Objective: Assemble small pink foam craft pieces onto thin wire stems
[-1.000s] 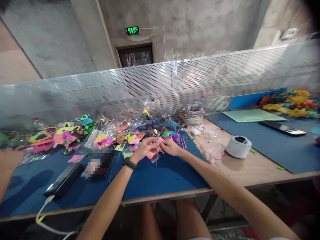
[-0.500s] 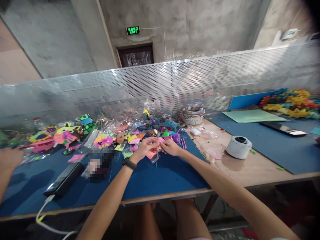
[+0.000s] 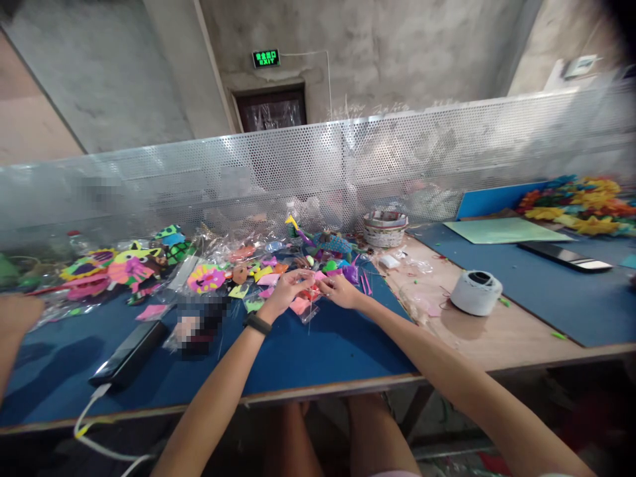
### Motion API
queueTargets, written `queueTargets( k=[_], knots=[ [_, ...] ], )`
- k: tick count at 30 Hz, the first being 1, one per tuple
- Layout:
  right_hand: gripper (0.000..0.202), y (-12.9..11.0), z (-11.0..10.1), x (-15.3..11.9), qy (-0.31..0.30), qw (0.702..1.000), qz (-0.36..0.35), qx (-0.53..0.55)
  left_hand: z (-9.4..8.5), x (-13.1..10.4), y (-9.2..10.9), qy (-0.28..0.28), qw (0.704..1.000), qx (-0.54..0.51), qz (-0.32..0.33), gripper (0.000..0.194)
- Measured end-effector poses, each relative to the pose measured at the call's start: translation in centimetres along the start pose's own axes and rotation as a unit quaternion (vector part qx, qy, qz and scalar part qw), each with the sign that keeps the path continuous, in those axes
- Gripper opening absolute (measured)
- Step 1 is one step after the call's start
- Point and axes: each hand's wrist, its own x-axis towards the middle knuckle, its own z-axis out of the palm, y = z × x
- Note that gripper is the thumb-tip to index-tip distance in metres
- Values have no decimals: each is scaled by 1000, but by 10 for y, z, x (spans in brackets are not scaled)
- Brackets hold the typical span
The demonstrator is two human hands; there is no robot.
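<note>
My left hand [image 3: 289, 291], a dark band on its wrist, is closed with its fingertips pinched together. Facing it, my right hand [image 3: 342, 291] is closed too, thumb and fingers bent inward. Between the two sets of fingertips shows a small lump of pink modelling clay [image 3: 320, 275], partly hidden by the fingers. Just below the hands lies a clear bag with salmon-pink clay [image 3: 299, 305], and a thin wire-like strand hangs near it. Purple clay [image 3: 350, 273] and two thin purple sticks [image 3: 366, 283] lie right of my right hand.
Colourful clay figures [image 3: 134, 265] and plastic wrappers crowd the back left. A power bank [image 3: 129, 354] with a white cable lies near the front. Behind stand a woven basket [image 3: 385, 229] and a perforated metal screen [image 3: 397, 159]. A white roll [image 3: 476, 293] is at right; another person's hand [image 3: 20, 315] at left.
My hands stay at the same spot with the pink clay; the fingers shift only slightly. The other person's hand at the left edge has moved a little left.
</note>
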Motion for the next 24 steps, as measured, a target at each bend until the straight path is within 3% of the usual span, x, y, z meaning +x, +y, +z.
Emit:
queueTargets(
  k=[9, 19, 24],
  knots=[
    [66, -6, -4, -2, -14, 998, 8, 58, 2, -1, 2, -28, 999, 32, 5, 45],
    [51, -5, -3, -1, -51, 995, 2, 85, 0, -1, 3, -24, 999, 38, 8, 43],
    [58, 4, -2, 0, -41, 998, -2, 52, 1, -2, 2, -32, 999, 38, 5, 43]
  ],
)
